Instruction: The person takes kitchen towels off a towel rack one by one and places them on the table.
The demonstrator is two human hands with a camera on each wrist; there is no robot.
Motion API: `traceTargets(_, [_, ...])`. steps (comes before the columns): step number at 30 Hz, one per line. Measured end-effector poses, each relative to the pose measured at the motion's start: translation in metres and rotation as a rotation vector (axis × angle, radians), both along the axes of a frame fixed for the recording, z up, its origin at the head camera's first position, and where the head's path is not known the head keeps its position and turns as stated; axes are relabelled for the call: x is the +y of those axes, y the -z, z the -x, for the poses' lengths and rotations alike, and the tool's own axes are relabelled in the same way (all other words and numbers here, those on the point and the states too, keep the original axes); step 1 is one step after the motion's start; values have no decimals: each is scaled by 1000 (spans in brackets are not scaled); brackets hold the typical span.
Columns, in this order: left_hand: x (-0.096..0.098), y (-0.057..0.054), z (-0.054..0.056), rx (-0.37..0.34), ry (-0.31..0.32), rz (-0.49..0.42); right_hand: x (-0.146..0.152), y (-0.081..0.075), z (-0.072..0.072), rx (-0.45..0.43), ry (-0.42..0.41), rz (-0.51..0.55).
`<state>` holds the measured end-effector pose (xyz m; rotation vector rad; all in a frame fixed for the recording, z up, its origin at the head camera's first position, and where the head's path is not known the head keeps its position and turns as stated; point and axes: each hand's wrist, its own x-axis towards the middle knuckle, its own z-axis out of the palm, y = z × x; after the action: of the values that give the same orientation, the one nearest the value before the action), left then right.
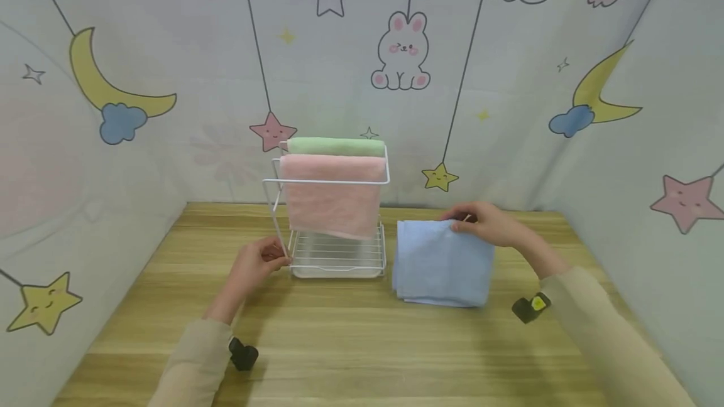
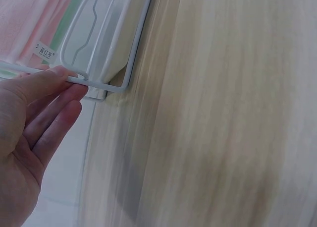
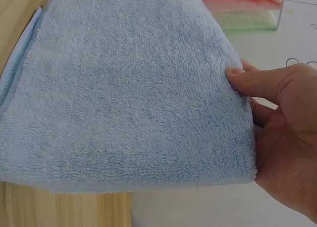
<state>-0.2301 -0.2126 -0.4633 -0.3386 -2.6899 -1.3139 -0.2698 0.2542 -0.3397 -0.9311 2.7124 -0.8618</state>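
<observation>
A white wire towel rack (image 1: 328, 181) stands on the table, with a tray of thin wires at its base. Over its upper bars hang a pink towel (image 1: 334, 196) in front and a green towel (image 1: 336, 146) behind. My left hand (image 1: 257, 265) pinches the rack's left side wire low down, thumb against fingers, as the left wrist view also shows. To the right of the rack, my right hand (image 1: 483, 223) grips the top edge of a folded blue towel (image 1: 444, 262). In the right wrist view its thumb lies on the near face and the fingers go behind.
The wooden table (image 1: 351, 344) reaches back to a pale curtain (image 1: 339, 80) printed with moons, stars and a rabbit. More of this cloth closes in both sides. A dark wrist camera (image 1: 243, 355) sits by the left sleeve, another wrist camera (image 1: 530, 308) by the right one.
</observation>
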Motion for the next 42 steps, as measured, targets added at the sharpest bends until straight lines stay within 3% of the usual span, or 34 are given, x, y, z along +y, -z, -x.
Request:
traceTargets(8, [0, 1, 1, 1, -4, 20, -5, 11, 35, -10, -24, -9])
traceTargets(16, [0, 1, 3, 30, 2, 6, -7, 27, 60, 25, -5, 1])
traceTargets(30, [0, 1, 1, -12, -9, -8, -4, 53, 87, 30, 51, 22])
traceTargets(42, [2, 1, 0, -7, -28, -35, -5, 71, 96, 41, 86, 45])
